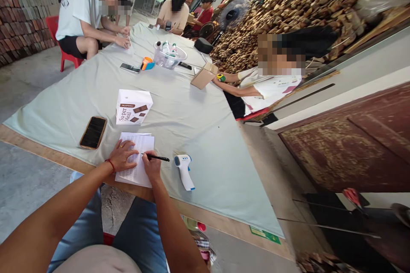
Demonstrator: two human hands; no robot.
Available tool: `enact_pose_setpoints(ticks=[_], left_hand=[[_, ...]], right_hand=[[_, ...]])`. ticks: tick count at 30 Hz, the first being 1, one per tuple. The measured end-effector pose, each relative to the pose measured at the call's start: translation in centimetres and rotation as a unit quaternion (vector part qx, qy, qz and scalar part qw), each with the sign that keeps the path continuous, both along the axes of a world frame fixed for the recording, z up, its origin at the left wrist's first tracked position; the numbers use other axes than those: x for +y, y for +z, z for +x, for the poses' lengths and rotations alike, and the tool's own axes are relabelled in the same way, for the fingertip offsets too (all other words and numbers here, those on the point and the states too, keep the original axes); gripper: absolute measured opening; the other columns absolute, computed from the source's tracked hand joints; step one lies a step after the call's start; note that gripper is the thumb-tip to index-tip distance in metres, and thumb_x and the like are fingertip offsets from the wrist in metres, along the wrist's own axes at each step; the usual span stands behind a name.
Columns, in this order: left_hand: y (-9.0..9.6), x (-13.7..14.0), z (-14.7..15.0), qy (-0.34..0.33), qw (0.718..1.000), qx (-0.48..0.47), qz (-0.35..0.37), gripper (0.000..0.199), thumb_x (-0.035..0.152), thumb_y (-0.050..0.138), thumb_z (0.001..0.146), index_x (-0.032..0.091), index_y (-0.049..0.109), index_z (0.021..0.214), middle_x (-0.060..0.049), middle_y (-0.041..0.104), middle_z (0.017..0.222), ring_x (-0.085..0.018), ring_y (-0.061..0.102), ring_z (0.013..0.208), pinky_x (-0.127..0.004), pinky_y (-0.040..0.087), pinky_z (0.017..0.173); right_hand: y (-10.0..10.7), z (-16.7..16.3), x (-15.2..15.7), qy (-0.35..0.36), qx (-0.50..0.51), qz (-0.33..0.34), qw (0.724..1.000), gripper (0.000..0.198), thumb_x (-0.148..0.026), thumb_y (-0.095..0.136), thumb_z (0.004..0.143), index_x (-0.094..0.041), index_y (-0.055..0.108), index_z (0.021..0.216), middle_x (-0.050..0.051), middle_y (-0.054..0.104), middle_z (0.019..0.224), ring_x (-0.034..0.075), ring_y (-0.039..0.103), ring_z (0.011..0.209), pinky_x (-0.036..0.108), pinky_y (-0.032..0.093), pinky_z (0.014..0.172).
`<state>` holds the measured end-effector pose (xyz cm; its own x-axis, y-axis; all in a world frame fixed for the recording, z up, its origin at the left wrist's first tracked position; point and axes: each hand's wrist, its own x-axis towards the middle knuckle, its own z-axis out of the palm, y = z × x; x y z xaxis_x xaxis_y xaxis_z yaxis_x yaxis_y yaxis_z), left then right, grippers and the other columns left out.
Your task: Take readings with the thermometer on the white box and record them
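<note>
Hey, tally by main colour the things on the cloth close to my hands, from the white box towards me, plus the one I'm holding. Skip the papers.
Mostly white: 2 (box, thermometer)
Mostly black: 2 (phone with a brownish edge, pen in your right hand)
Total: 4

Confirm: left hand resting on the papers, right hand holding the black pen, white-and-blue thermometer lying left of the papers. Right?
Not quite: the head view shows the thermometer right of the papers. The left hand does rest on them, and the right hand holds the black pen.
</note>
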<state>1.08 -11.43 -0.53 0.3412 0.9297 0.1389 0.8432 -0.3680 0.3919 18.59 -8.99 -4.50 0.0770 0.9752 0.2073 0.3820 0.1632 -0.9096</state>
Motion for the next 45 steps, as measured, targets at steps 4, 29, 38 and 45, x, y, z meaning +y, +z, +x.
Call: enact_pose_setpoints(ticks=[4,29,38,45], left_hand=[[-0.03,-0.01,0.01,0.001,1.000,-0.005,-0.001,0.041,0.043,0.073,0.076,0.030,0.068,0.114,-0.007,0.053,0.138,-0.030,0.041,0.135,-0.056,0.018,0.119],[-0.50,0.05,-0.03,-0.002,1.000,-0.026,0.008,0.041,0.042,0.074,0.075,0.029,0.069,0.113,-0.007,0.054,0.137,-0.031,0.040,0.134,-0.055,0.017,0.118],[-0.23,0.04,-0.01,0.002,1.000,-0.011,-0.007,0.042,0.042,0.074,0.075,0.028,0.069,0.115,-0.009,0.053,0.139,-0.031,0.040,0.136,-0.056,0.017,0.119],[-0.39,0.09,-0.20,-0.001,1.000,-0.003,-0.003,0.042,0.042,0.074,0.075,0.029,0.068,0.115,-0.009,0.053,0.139,-0.030,0.040,0.137,-0.056,0.017,0.119]], right_hand=[[0.18,-0.03,-0.12,0.002,0.001,0.008,1.000,0.022,-0.043,0.050,0.073,-0.022,0.057,0.069,0.001,0.063,0.065,0.019,0.058,0.065,0.032,0.048,0.069],[0.17,0.13,-0.16,-0.009,-0.015,-0.013,1.000,0.018,-0.039,0.050,0.073,-0.023,0.057,0.070,0.001,0.064,0.066,0.019,0.059,0.068,0.032,0.049,0.071],[0.03,0.06,-0.21,-0.015,0.018,0.007,1.000,0.017,-0.039,0.049,0.074,-0.023,0.055,0.069,-0.001,0.060,0.063,0.018,0.056,0.065,0.032,0.048,0.069],[0.82,0.89,-0.16,-0.034,0.048,0.057,0.997,0.026,-0.042,0.049,0.084,-0.019,0.061,0.086,0.004,0.065,0.080,0.018,0.060,0.074,0.032,0.050,0.072]])
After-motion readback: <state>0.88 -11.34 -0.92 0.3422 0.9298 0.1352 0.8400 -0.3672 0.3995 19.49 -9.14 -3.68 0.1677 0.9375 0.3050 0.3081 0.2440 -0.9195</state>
